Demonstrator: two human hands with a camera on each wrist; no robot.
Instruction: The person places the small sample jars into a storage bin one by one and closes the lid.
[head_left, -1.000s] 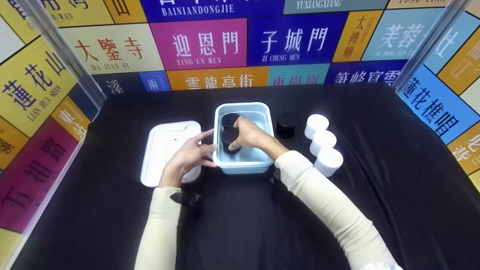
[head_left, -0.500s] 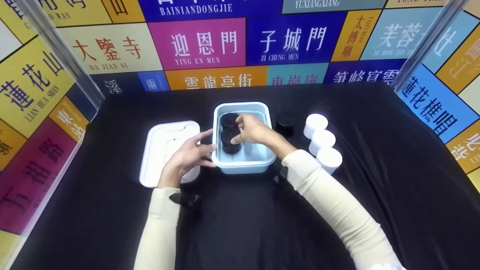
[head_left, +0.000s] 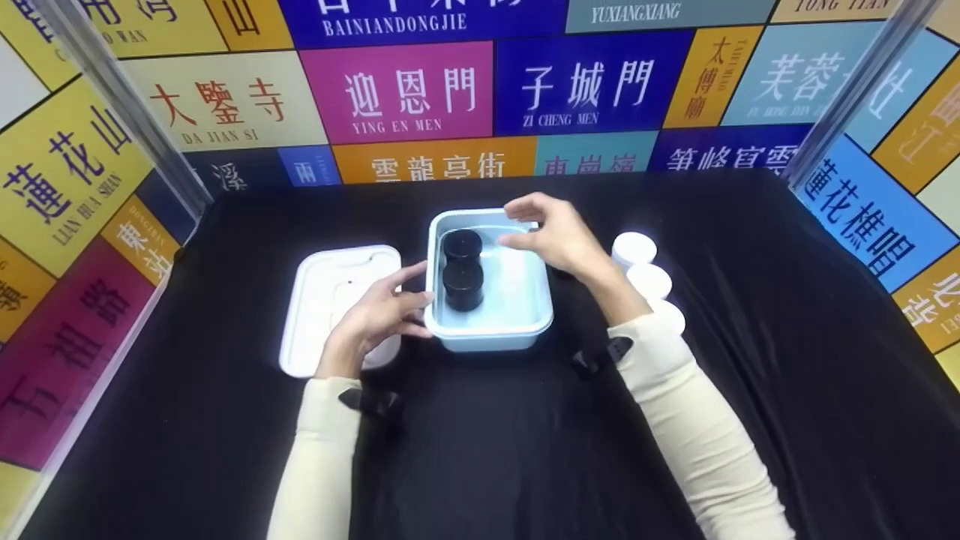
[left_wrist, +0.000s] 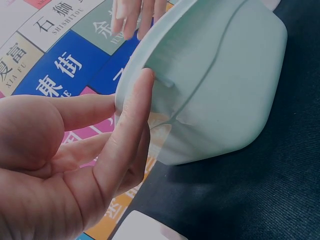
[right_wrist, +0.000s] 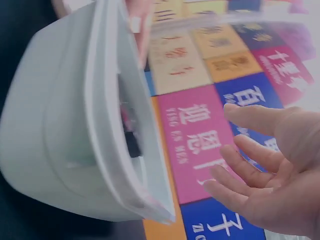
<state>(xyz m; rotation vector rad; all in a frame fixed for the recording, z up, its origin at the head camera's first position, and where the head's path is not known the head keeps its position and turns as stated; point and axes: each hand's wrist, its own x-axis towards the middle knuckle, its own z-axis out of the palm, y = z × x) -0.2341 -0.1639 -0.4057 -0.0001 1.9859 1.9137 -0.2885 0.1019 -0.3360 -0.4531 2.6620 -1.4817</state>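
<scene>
My left hand (head_left: 375,319) holds the side of a pale blue plastic food container (head_left: 495,341), thumb at its rim and fingers along the outer wall; the left wrist view shows the fingers against that wall (left_wrist: 225,100). Inside, along the left, stand two black round jars, one farther back (head_left: 462,245) and one nearer (head_left: 463,289). Over the container's back right corner hovers my right hand (head_left: 562,236), fingers spread and nothing in them. In the right wrist view this hand (right_wrist: 270,175) is apart from the container (right_wrist: 55,110).
A white lid (head_left: 315,315) lies left of the container, partly under my left hand. Several white round jars, including a back one (head_left: 634,247), stand in a row to the right, partly covered by my right arm. Signboard panels (head_left: 405,90) wall the black tabletop (head_left: 465,442).
My right hand has let go of the nearer black jar, lifted away and moved right and back. It now hides the black jar outside the container. The left hand stays in place.
</scene>
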